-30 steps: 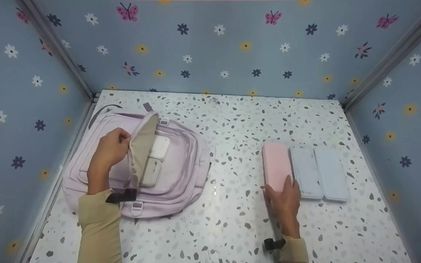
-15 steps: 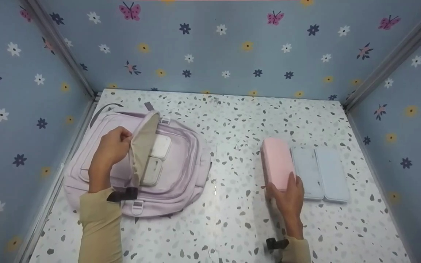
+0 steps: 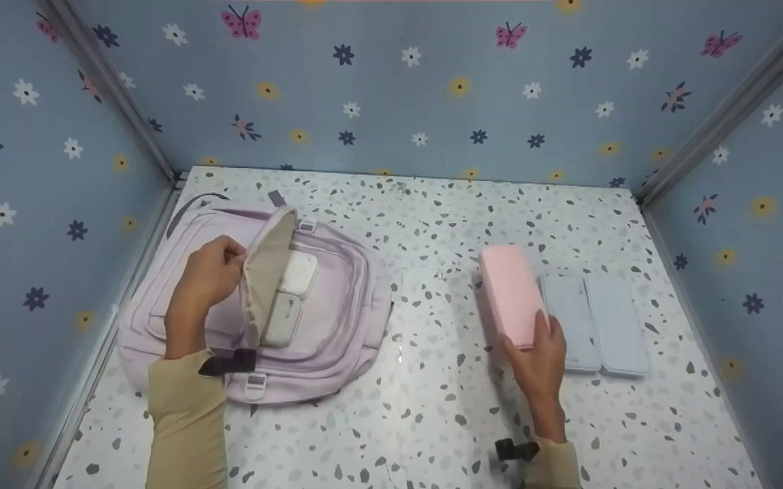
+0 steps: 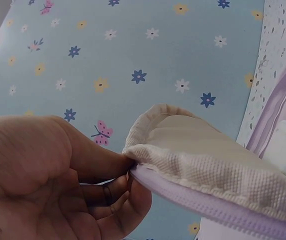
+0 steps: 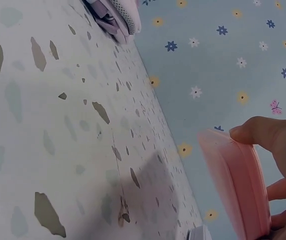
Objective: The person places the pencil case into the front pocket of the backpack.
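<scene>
A lilac backpack lies flat on the speckled table at the left. My left hand pinches the edge of its open flap and holds it up, showing two white cases inside the pocket. My right hand grips the near end of a pink case, thumb on its left edge, and lifts it tilted off the table. Two pale blue cases lie side by side just right of it.
The speckled table is boxed in by blue flowered walls at the back and on both sides. Bare tabletop lies between the backpack and the cases and along the front.
My right hand has closed round the pink case and raised it off the table, shifting it slightly left and away from the blue cases. The left hand keeps the flap up unchanged.
</scene>
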`<state>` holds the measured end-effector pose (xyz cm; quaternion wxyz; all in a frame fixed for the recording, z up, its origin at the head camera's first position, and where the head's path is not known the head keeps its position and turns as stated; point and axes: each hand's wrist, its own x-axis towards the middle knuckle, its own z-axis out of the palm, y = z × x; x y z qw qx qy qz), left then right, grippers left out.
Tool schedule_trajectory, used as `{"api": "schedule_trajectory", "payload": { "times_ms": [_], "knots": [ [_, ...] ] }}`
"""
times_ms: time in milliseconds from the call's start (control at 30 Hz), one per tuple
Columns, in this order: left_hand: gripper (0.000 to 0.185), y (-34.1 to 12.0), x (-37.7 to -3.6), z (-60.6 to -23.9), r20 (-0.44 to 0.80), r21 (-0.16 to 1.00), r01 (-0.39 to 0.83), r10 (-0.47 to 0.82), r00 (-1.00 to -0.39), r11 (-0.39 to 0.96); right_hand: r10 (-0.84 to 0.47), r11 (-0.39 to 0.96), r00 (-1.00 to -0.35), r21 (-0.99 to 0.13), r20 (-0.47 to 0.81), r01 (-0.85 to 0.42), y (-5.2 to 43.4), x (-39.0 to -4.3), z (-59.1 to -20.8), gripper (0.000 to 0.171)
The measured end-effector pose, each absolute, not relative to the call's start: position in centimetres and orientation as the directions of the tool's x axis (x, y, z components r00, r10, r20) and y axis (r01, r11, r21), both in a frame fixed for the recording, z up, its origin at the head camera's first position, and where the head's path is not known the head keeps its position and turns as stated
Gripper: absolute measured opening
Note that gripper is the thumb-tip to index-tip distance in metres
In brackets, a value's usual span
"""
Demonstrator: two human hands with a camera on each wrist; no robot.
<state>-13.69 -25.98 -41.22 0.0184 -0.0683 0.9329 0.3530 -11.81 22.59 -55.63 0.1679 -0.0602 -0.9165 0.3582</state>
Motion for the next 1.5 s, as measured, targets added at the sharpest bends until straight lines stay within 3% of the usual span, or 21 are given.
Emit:
{"api": "schedule_trajectory", "payload": {
  "times_ms": [400, 733, 1500],
  "knots": [
    [0.022, -25.8, -13.6, -40.9, -0.084, 0.66, -0.147, -0.123, -0.989, 0.736, 0.185, 0.686, -0.923, -0.717, 0.337, -0.124, 21.7, -12.0, -54.4, 0.08],
    [0.021, -25.8, -13.6, -41.1, -0.089, 0.653, -0.15, -0.122, -0.989, 0.742, 0.16, 0.665, -0.939, -0.736, 0.306, -0.126, 20.6, -12.1, -53.5, 0.08],
    [0.022, -25.6, -13.7, -41.1, -0.105, 0.658, -0.155, -0.115, -0.988, 0.737, 0.023, 0.609, -0.931, -0.744, 0.365, -0.277, 17.5, -13.2, -52.8, 0.076]
  ]
}}
